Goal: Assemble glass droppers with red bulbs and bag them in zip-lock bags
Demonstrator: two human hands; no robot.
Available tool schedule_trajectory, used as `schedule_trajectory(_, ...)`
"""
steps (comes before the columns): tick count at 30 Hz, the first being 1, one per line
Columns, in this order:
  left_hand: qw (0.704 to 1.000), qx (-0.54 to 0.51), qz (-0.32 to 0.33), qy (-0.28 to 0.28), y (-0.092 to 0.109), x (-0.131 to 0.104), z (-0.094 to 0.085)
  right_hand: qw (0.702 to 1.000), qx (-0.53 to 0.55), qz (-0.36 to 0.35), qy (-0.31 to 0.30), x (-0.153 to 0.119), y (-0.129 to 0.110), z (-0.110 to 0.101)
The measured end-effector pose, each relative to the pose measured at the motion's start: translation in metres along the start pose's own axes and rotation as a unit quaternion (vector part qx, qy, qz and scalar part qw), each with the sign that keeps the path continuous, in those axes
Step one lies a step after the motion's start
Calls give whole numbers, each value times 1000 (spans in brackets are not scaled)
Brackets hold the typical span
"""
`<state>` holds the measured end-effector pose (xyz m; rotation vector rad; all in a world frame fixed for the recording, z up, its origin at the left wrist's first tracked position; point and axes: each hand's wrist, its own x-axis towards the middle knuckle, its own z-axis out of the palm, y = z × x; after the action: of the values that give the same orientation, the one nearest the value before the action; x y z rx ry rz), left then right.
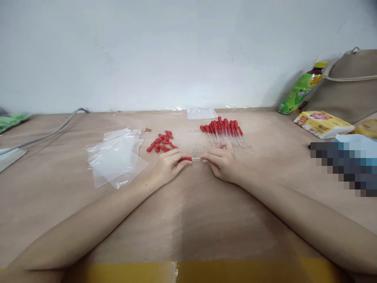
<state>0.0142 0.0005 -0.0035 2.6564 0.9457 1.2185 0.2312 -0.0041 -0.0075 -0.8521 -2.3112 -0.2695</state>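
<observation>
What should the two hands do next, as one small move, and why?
Probably press the clear tube firmly into the red bulb. The left hand holds the bulb and the right hand the tube, lined up end to end; how deep the tube sits cannot be told. The bulb-topped tubes beyond the right hand suggest that fit.

bottle label point(303, 91), packet lettering point(320, 115), both illegible

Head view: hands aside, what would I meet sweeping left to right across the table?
Grey cable → clear plastic bags → loose red bulbs → clear tubes → red-topped droppers → green bottle → tan bag.
</observation>
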Motion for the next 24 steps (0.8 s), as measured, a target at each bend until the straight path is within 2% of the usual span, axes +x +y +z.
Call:
schedule_trajectory(4, 1000, -17, 12, 3, 0, 0, 1, 1000, 1, -6, 2, 1, 0, 2)
schedule_trajectory(8, 999, -24, 16, -22, -1, 0, 0, 1000, -9, -14, 9, 0, -2, 3)
schedule_trajectory(15, 996, -18, 40, -78, 2, 0, -4, 1000, 2, -16, -17, -1, -7, 5)
schedule_trajectory(24, 995, -13, 44, -87, 0, 0, -4, 996, 40, 27, -74, -1, -9, 9)
